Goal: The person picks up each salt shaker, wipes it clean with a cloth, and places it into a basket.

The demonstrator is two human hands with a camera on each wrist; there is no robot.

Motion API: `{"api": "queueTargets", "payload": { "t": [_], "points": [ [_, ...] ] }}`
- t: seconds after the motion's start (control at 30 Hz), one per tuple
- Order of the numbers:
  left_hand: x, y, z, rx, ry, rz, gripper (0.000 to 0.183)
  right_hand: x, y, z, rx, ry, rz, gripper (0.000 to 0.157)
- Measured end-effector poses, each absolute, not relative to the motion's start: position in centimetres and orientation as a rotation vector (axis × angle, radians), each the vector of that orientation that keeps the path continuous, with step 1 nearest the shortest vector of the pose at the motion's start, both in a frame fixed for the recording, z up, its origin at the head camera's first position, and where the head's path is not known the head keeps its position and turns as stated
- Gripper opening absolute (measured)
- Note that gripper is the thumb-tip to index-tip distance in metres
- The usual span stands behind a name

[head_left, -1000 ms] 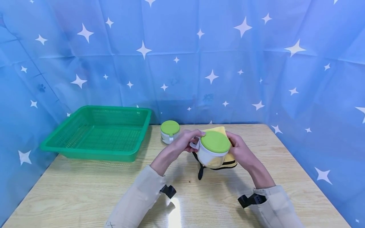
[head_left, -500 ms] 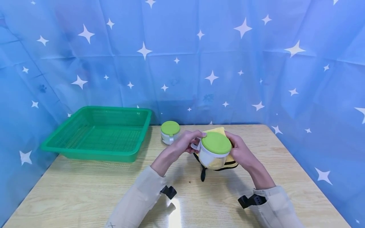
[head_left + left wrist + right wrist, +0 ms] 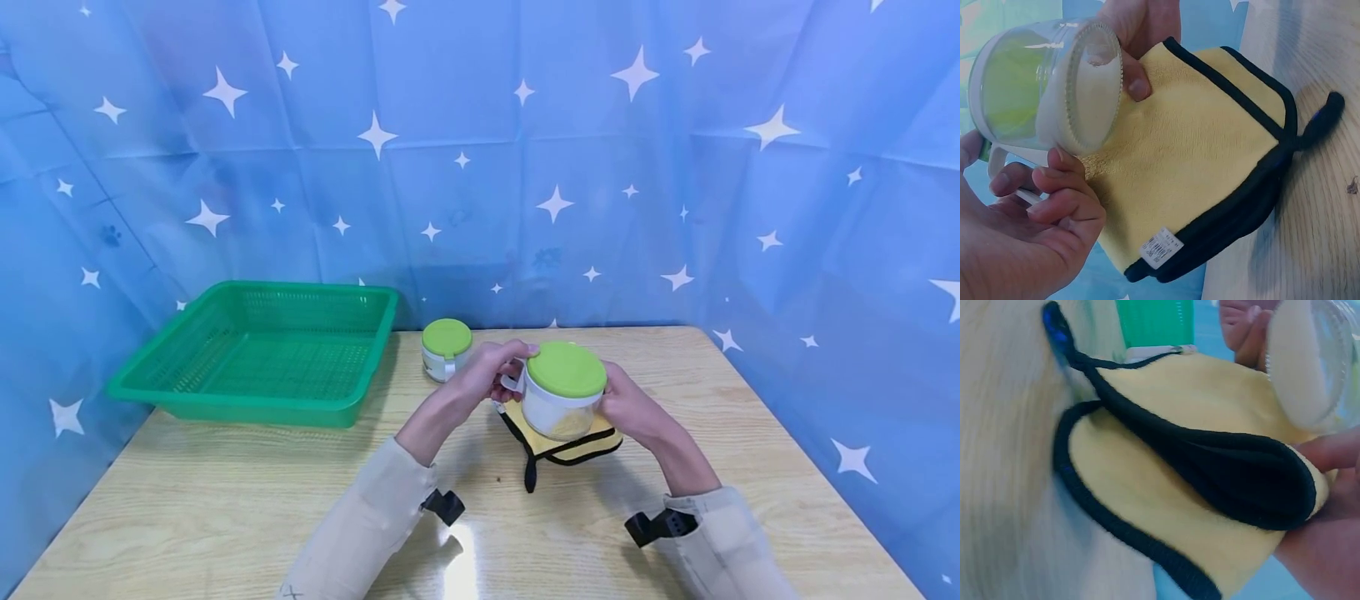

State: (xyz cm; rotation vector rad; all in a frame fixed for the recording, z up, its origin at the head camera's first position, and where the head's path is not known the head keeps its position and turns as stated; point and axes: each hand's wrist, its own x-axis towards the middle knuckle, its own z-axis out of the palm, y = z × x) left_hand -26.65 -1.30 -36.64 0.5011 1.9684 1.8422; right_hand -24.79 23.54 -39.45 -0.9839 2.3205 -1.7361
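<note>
A clear jar with a light green lid, white collar and white handle is held up above the table, slightly tilted. My left hand grips its handle, thumb at the lid's edge. White stuff shows at the jar's base in the left wrist view. A yellow cloth with black edging, a black hanging loop and a small barcode label hangs folded beneath and beside the jar. My right hand pinches the cloth at its far side, close by the jar's base, with some fingers hidden behind jar and cloth.
A second green-lidded jar stands at the back of the wooden table, just beyond my left hand. The green plastic basket sits at the back left. A blue star-patterned curtain hangs behind the table.
My right hand has shifted slightly down beside the jar. The cloth's upper corner has dropped from behind the lid, and more cloth shows below the jar. The left hand keeps its grip.
</note>
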Motion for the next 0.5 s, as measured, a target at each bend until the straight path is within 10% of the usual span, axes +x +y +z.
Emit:
{"api": "queueTargets", "payload": {
  "t": [0.5],
  "points": [
    [-26.7, -1.3, -36.5, 0.381, 1.977, 1.885, 0.045, -24.6, 23.4, -38.6, -0.782, 2.479, -1.651, 0.064]
  ]
}}
